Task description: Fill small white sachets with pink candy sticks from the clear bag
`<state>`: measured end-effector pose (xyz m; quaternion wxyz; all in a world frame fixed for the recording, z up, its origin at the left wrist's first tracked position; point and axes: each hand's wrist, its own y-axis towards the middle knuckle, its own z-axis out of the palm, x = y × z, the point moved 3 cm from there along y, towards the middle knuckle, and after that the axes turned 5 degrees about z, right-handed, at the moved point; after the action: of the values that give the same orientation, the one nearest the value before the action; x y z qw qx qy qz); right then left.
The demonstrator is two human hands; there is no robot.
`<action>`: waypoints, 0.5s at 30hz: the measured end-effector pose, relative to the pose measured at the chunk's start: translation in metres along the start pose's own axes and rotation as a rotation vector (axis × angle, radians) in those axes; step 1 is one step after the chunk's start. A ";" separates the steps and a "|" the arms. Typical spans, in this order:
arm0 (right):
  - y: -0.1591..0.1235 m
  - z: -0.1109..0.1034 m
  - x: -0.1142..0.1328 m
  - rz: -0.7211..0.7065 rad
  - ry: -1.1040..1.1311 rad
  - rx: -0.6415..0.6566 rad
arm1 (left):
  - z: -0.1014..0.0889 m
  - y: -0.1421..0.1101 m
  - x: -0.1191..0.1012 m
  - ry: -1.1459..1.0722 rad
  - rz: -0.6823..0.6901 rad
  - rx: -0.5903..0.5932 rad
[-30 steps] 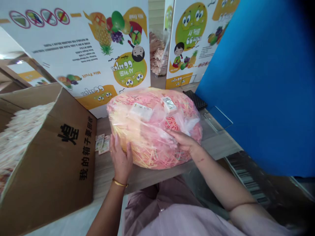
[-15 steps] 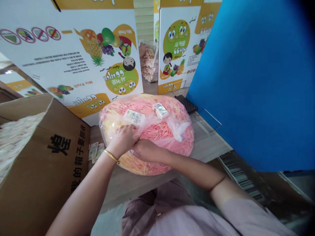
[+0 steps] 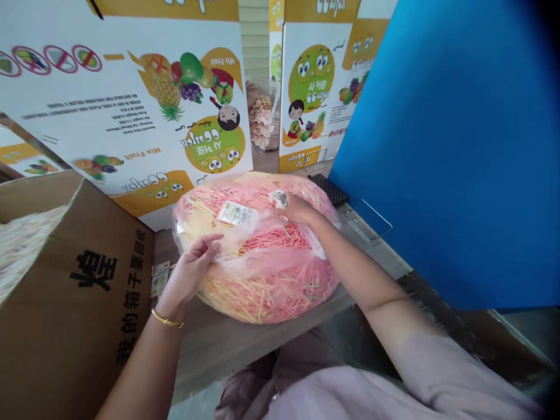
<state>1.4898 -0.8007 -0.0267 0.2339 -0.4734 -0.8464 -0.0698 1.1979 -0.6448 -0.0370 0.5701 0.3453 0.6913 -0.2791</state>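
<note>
A large clear plastic bag (image 3: 262,291) full of thin pink and yellow sticks lies on the table, with a gap in the plastic baring some pink sticks (image 3: 280,238). Over its left side is my left hand (image 3: 199,262), fingers apart and holding nothing that I can see. My right hand (image 3: 297,208) reaches to the bag's far side, its fingers closed on a small stack of printed packets (image 3: 279,199), partly covered by the fingers. A flat printed packet (image 3: 237,213) rests on top of the bag, between the two hands.
At left stands an open brown carton (image 3: 87,280) holding many pale packets, with loose packets (image 3: 160,277) beside it. Printed white cartons (image 3: 131,116) rise behind the bag. To the right are a blue panel (image 3: 446,151), a wire stand (image 3: 370,220) and a dark textured object (image 3: 330,189).
My hands have parted from the front middle of the bag. The right went up and right to the packet stack; the left drew back leftward and opened.
</note>
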 end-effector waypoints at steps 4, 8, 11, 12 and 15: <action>-0.001 0.010 0.003 -0.005 -0.056 -0.006 | -0.008 -0.006 0.003 0.047 0.098 -0.073; 0.008 0.016 0.017 -0.055 -0.004 -0.037 | -0.018 -0.016 -0.005 0.434 0.280 -0.054; 0.013 0.025 0.035 -0.167 -0.036 -0.135 | -0.025 -0.027 -0.007 0.693 0.383 -0.105; 0.014 0.028 0.041 -0.198 -0.051 -0.171 | -0.027 -0.030 -0.006 0.737 0.395 -0.134; 0.013 0.036 0.053 -0.235 -0.099 -0.214 | -0.030 -0.038 0.003 0.807 0.396 -0.213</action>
<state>1.4654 -0.7406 -0.0354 0.1305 -0.3964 -0.8940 -0.1630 1.1495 -0.6441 -0.0342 0.3298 0.4914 0.8035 0.0645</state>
